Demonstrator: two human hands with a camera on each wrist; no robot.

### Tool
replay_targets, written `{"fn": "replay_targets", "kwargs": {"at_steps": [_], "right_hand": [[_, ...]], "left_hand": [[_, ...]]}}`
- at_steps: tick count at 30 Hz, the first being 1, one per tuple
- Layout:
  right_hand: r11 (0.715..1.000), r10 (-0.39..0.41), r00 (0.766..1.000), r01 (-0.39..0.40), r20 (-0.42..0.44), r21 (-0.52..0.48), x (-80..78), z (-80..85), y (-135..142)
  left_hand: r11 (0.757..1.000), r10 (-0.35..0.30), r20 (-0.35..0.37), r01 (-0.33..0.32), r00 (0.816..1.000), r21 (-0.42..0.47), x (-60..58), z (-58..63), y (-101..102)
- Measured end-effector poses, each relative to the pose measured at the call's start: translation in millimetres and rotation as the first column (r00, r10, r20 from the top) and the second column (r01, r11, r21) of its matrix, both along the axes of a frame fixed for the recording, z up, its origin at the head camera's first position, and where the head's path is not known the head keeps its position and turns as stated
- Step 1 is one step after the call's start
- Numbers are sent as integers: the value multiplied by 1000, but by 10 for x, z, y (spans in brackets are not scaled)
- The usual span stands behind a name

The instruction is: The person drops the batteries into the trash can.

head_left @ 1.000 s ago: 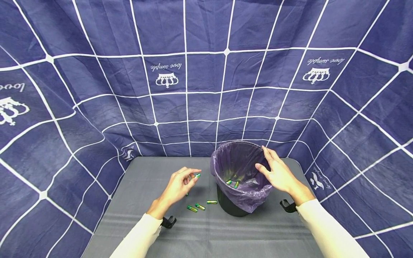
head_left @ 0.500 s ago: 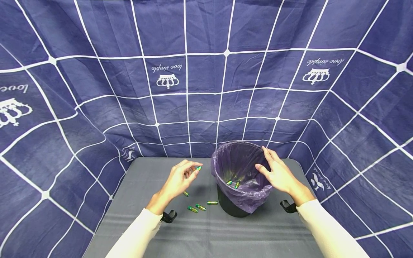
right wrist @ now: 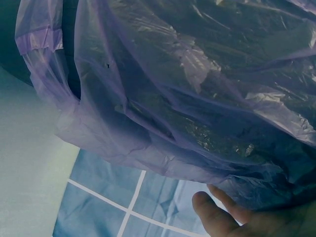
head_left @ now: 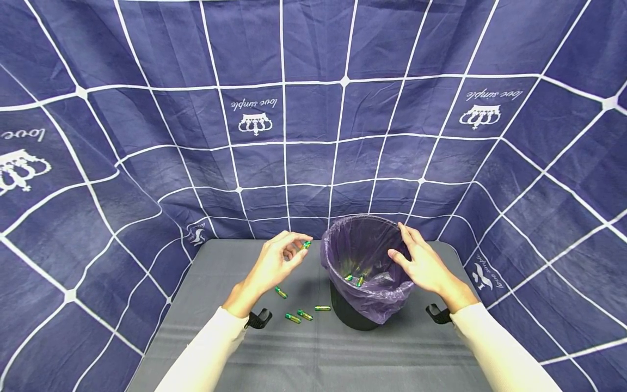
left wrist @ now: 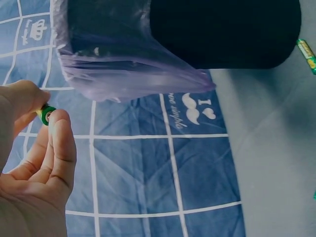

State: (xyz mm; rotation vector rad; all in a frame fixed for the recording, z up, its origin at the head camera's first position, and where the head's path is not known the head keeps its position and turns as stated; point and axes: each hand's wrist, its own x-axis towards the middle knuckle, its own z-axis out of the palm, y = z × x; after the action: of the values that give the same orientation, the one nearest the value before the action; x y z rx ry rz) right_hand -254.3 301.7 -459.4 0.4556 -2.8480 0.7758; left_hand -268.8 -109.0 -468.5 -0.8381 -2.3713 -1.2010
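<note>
The work seems to be only partly done. The left hand (head_left: pixel 279 258) pinches one small cylindrical battery with green and gold wrapper (head_left: pixel 307 245) between its thumb and fingers, above the flat grey cloth-covered table (head_left: pixel 367 359). To the right of this grip, and near to it, stands the round black bin (head_left: pixel 342 305), lined with a thin purple plastic bag (head_left: pixel 392 296); the held battery is outside its opening. Inside, at least two batteries (head_left: pixel 360 281) already lie, lower than the grip. Four are left on the table, on the person's side of the grip: a lone battery (head_left: pixel 281 293), a close pair (head_left: pixel 299 316), and a last battery (head_left: pixel 323 308) beside the bin. The right hand (head_left: pixel 423 261) rests at the bin's far-right rim; whether it grips there, I cannot tell.
</note>
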Motion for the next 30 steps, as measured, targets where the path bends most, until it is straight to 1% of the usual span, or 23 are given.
{"fn": "replay_targets", "kwargs": {"at_steps": [7, 15, 19, 24, 30], "right_hand": [[1000, 4, 1000, -4, -12, -9, 2, 0, -1], [1000, 3, 1000, -3, -15, -6, -4, -4, -3], [1000, 2, 1000, -2, -9, -5, -6, 0, 2], [1000, 1, 1000, -2, -17, -2, -8, -3, 5], [1000, 3, 1000, -3, -23, -1, -13, -9, 9]], "left_hand": [[1000, -22, 24, 22, 999, -6, -37, 142, 40], [999, -50, 46, 50, 998, 11, -92, 269, 108], [998, -62, 41, 60, 997, 35, -110, 316, 150], [997, -69, 33, 68, 997, 39, -131, 384, 222], [999, -54, 6, 54, 999, 5, -168, 465, 338]]}}
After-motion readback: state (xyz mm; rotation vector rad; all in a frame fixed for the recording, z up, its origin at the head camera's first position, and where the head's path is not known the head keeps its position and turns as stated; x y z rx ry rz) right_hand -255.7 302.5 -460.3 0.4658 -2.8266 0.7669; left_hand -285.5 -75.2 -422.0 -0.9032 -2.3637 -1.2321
